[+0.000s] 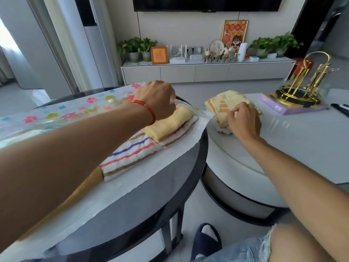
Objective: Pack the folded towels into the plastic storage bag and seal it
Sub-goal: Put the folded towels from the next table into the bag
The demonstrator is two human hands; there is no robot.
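Note:
A clear plastic storage bag (62,112) printed with coloured flowers lies across the dark round table (170,186). At its mouth rest a yellow folded towel (170,123) on top of a white towel with purple, red and brown stripes (132,154). My left hand (158,99), with a red cord at the wrist, is closed on the bag's upper edge above the yellow towel. My right hand (243,121) grips a folded yellow-and-orange patterned towel (224,103) on the white round table (283,148); a pale towel lies beneath it.
A gold metal rack (306,86) stands on a purple box (290,106) at the far right of the white table, with a dark remote (340,108) beside it. A narrow gap separates the two tables. My knee and a dark slipper (205,241) are below.

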